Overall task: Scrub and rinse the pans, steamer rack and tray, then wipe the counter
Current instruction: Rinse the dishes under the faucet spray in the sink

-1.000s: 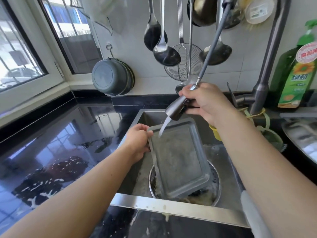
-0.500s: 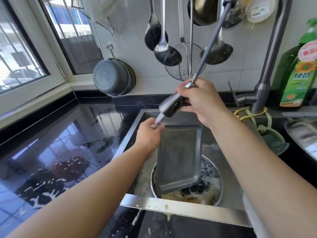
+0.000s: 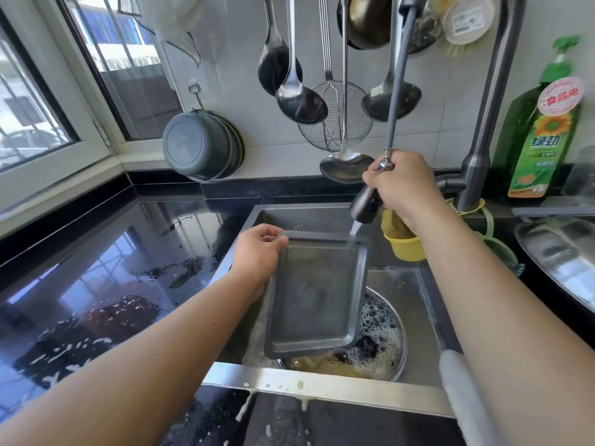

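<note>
A grey rectangular metal tray [image 3: 317,294] stands tilted over the steel sink [image 3: 325,386], its inside facing me. My left hand [image 3: 257,251] grips its upper left corner. My right hand [image 3: 399,185] holds the pull-out spray head [image 3: 365,206] above the tray's upper right corner, and water runs from it onto the rim. Beneath the tray sits a round pan [image 3: 391,344] with dark foamy water and brownish residue. The tray hides much of that pan.
The black counter [image 3: 106,278] on the left is wet with white suds. A yellow cup [image 3: 407,244] hangs inside the sink. Ladles and a strainer [image 3: 335,123] hang on the wall, grey pots [image 3: 199,144] beside them. Faucet post [image 3: 479,149], green detergent bottle [image 3: 541,140], steel pan [image 3: 563,249] at right.
The spray head has moved from the tray's upper left corner across to its upper right corner. My left hand has kept its grip on the tray, which has tilted a little.
</note>
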`<state>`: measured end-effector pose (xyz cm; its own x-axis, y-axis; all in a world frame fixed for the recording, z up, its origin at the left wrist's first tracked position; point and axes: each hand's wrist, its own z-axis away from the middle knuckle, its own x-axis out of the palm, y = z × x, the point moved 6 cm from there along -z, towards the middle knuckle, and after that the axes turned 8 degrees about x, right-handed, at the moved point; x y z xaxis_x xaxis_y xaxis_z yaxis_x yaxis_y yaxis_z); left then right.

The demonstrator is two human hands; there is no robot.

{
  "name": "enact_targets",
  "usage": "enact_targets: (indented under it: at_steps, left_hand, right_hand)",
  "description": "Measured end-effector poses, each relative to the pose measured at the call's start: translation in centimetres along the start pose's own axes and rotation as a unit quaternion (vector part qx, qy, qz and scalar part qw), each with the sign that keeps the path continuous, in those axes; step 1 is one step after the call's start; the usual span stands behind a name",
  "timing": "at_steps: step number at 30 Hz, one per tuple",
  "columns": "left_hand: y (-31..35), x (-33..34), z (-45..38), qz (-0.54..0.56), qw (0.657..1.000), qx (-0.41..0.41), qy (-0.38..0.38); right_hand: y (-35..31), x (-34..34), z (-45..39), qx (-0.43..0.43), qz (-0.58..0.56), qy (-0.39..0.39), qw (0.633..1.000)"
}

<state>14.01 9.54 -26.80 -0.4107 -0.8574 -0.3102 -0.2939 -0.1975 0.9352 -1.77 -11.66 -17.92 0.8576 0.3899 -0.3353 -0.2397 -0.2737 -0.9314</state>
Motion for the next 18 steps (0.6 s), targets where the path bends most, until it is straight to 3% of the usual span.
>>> enact_targets:
  at_steps: [5, 15, 18]
  left_hand:
    - [0.3, -0.3, -0.1, -0.029, 1.0, 0.005, 0.007]
    - [1.3, 0.1, -0.4, -0.119, 0.992, 0.042, 0.005]
    - [2.4, -0.1, -1.1, -0.179, 0.98, 0.086, 0.003]
  right_hand:
    - [0.1, -1.3, -0.1, -0.008, 0.059, 0.008, 0.998]
    - [-2.0, 2.4, 2.2, 0.017, -0.105, -0.147, 0.983]
    - [-1.2, 1.2, 1.4, 0.009, -0.046, -0.107, 0.993]
